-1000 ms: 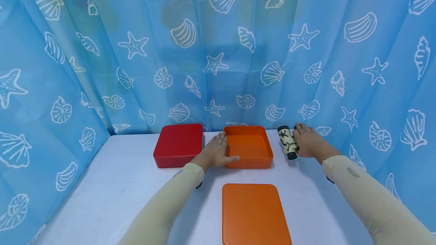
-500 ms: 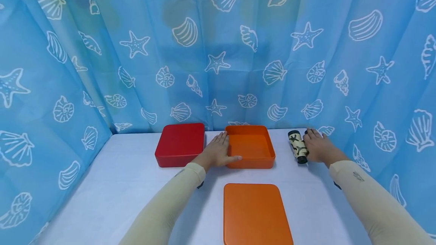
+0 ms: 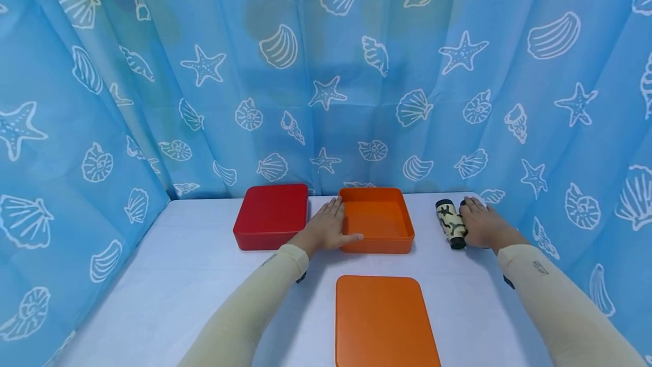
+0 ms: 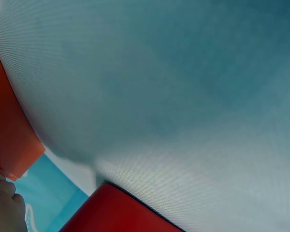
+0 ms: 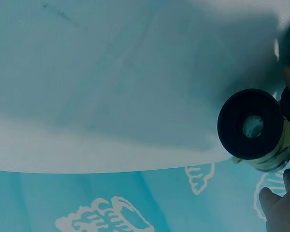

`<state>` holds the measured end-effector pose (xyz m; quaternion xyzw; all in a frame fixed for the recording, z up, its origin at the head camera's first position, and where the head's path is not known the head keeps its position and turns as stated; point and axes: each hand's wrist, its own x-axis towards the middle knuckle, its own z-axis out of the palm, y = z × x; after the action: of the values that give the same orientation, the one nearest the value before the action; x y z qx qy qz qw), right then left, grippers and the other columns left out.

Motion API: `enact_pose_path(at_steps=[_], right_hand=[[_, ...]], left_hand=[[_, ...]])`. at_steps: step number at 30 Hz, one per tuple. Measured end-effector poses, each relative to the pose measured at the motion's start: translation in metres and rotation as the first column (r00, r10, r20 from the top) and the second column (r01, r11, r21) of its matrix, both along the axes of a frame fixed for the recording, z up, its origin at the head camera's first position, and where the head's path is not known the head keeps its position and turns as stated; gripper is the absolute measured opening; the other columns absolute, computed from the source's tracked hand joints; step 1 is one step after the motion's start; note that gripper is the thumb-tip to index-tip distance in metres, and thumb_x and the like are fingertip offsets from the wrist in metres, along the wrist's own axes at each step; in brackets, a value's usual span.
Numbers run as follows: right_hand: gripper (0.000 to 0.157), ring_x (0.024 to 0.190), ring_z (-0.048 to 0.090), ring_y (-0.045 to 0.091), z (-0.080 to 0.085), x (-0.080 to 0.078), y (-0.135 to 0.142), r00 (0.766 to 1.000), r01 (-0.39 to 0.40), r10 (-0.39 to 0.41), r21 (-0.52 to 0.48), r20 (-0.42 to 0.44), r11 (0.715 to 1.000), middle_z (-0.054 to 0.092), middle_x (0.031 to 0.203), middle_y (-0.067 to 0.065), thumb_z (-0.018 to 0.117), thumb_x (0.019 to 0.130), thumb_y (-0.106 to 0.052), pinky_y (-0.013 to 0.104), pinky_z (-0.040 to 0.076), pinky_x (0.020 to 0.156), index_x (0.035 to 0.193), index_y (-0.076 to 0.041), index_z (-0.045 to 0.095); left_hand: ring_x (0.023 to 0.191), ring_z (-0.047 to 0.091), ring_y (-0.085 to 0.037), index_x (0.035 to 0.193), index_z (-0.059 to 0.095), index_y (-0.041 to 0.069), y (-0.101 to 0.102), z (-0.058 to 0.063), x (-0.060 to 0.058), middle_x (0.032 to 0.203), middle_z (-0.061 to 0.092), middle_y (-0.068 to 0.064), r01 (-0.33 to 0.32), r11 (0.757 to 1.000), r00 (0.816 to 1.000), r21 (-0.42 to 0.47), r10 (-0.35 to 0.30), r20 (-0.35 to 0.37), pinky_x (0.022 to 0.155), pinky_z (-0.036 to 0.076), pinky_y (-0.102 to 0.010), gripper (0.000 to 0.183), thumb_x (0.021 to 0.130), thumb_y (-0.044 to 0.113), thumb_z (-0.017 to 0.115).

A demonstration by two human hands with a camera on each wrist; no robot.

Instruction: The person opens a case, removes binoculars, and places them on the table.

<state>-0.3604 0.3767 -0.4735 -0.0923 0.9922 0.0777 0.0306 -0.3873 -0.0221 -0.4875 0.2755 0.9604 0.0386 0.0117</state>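
Note:
Camouflage-patterned binoculars (image 3: 450, 223) with black ends lie on the table at the right. My right hand (image 3: 483, 226) grips their right barrel, which it mostly covers. One black eyepiece (image 5: 250, 104) faces the right wrist camera, with fingertips near the barrel. To the left, an orange box (image 3: 378, 218) stands uncovered, its inside bare. My left hand (image 3: 328, 229) rests against that box's left side, fingers straight and thumb along the front wall. In the left wrist view, the orange box (image 4: 12, 125) shows at the left edge.
A red box (image 3: 273, 209) with a flat red top stands left of my left hand. An orange lid (image 3: 384, 319) lies flat in front of the orange box. Behind the white table (image 3: 168, 293) hangs a blue seashell curtain (image 3: 234, 55), which also closes off the left side.
The binoculars have slid to the right with my right hand, farther from the orange box. My left hand, the boxes and the lid stay where they were.

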Motion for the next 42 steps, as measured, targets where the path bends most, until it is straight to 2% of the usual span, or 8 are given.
enact_pose_path(at_steps=[10,13,17,23,29,35,39,42], right_hand=[[0.069,0.125,0.012,0.048,-0.01,0.001,0.003,0.999,0.034,-0.029,-0.128,0.04,0.991,0.015,0.137,0.033,0.065,0.072,-0.015,0.059,0.016,0.097,0.128,0.007,0.032],[0.074,0.126,0.01,0.047,-0.012,0.0,0.002,0.997,0.049,-0.041,-0.139,0.063,0.989,0.012,0.139,0.033,0.067,0.072,-0.014,0.058,0.015,0.098,0.132,0.007,0.029],[0.076,0.126,0.008,0.047,-0.007,0.005,-0.003,0.996,0.05,-0.041,-0.114,0.085,0.992,0.01,0.139,0.033,0.068,0.074,-0.014,0.059,0.015,0.097,0.134,0.009,0.026],[0.064,0.126,0.01,0.047,0.006,0.008,-0.018,0.992,0.071,-0.058,-0.121,0.11,0.99,0.014,0.139,0.032,0.059,0.082,-0.01,0.061,0.015,0.096,0.135,0.007,0.027],[0.058,0.125,0.021,0.044,0.015,0.005,-0.045,0.991,0.09,-0.074,-0.152,0.108,0.984,0.027,0.137,0.027,0.056,0.084,-0.008,0.056,0.02,0.097,0.135,0.002,0.031],[0.057,0.12,0.032,0.039,0.027,-0.001,-0.088,0.996,0.069,-0.052,-0.263,0.071,0.962,0.038,0.133,0.019,0.06,0.083,-0.009,0.055,0.028,0.094,0.134,-0.004,0.036],[0.063,0.116,0.039,0.033,0.039,-0.005,-0.117,1.0,-0.005,0.005,-0.357,0.001,0.934,0.042,0.131,0.01,0.063,0.077,0.0,0.053,0.031,0.093,0.134,-0.011,0.038],[0.062,0.11,0.043,0.031,0.046,-0.008,-0.138,0.998,-0.057,0.046,-0.375,-0.037,0.925,0.047,0.126,0.009,0.063,0.075,0.002,0.051,0.035,0.092,0.132,-0.01,0.042]], left_hand=[[0.134,0.005,-0.023,0.143,0.009,0.009,0.001,0.0,0.002,0.148,0.007,-0.007,-0.011,1.0,1.0,0.012,0.011,0.007,0.106,0.008,-0.041,0.115,0.061,0.087,0.02],[0.134,0.003,-0.022,0.144,0.007,0.01,0.0,0.001,0.003,0.148,0.006,-0.006,-0.018,1.0,1.0,0.008,0.017,0.017,0.106,0.007,-0.041,0.114,0.06,0.087,0.02],[0.134,0.002,-0.022,0.144,0.004,0.012,-0.001,0.002,0.005,0.149,0.004,-0.005,-0.028,0.999,0.999,0.016,0.027,0.043,0.106,0.006,-0.041,0.115,0.059,0.087,0.023],[0.134,0.001,-0.022,0.144,0.007,0.011,0.0,0.005,0.005,0.149,0.004,-0.005,-0.032,0.999,0.999,0.009,0.031,0.036,0.106,0.006,-0.041,0.115,0.059,0.087,0.025],[0.134,0.006,-0.022,0.144,0.006,0.012,-0.001,0.009,0.008,0.148,0.008,-0.005,-0.05,0.999,0.996,-0.002,0.05,0.072,0.105,0.01,-0.04,0.114,0.06,0.086,0.025],[0.131,0.02,-0.022,0.144,0.009,0.015,-0.019,0.025,0.014,0.145,0.021,-0.001,-0.047,0.987,0.99,0.155,0.026,0.135,0.101,0.025,-0.042,0.101,0.07,0.074,0.043],[0.127,0.028,-0.021,0.143,0.017,0.015,-0.045,0.041,0.011,0.142,0.03,-0.001,-0.063,0.988,0.997,0.144,0.057,0.045,0.096,0.034,-0.04,0.091,0.074,0.06,0.056],[0.12,0.037,-0.022,0.141,0.026,0.016,-0.072,0.051,0.006,0.135,0.039,-0.002,-0.102,0.987,0.994,0.122,0.107,-0.034,0.087,0.043,-0.039,0.087,0.071,0.048,0.069]])
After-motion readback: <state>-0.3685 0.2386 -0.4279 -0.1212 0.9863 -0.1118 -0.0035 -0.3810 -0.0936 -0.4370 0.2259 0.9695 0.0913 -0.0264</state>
